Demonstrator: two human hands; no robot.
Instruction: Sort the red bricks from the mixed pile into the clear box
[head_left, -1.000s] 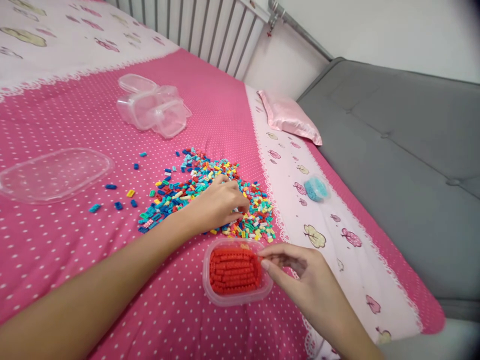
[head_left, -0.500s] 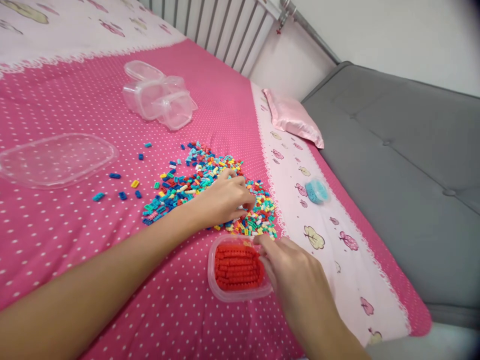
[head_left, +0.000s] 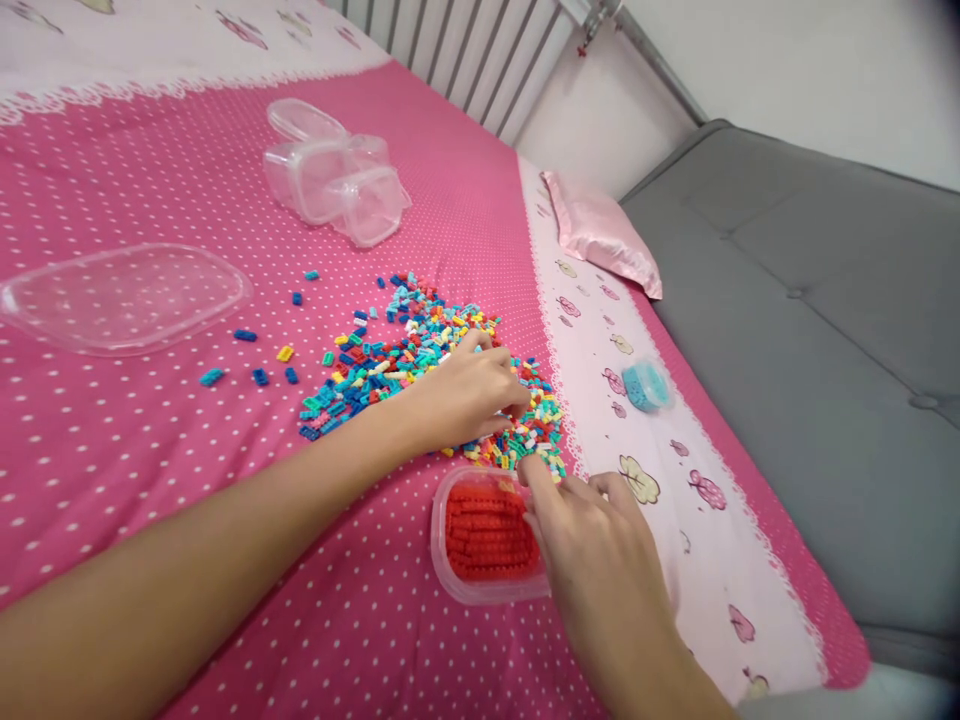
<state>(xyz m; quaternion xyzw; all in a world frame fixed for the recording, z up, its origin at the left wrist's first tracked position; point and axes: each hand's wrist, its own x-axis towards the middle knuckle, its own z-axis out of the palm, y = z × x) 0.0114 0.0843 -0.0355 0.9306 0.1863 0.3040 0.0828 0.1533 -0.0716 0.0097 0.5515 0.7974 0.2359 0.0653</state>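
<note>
Far left: clear lid [head_left: 127, 302] flat on the pink dotted sheet [head_left: 82, 460]. Right of it, a few loose bricks [head_left: 244, 335], blue and teal plus one yellow, well spread. Beyond those, far side, clear tubs [head_left: 311, 180] bunched together, one tilted against the next, another lid-like oval piece at the back. Slatted rail [head_left: 465, 60] behind, at the far edge.

Middle: mixed-color pile [head_left: 390, 365] of small bricks on the sheet. Left hand [head_left: 480, 390] is over its right part, palm down, fingers bent toward the bricks. Tips partly hidden, can't tell if it has one pinched.

Near side of the pile, just beside it: tub [head_left: 441, 550] with red bricks [head_left: 491, 535] packed in neat rows. Right hand [head_left: 600, 545] is at the tub's right end, fingers curled, index reaching the far right corner. It covers part of the rim; can't tell if it grips the rim or a brick.

Right: pink pillow [head_left: 604, 235] far, blue jar [head_left: 641, 387] nearer on the white printed band, then gray headboard [head_left: 825, 350].
</note>
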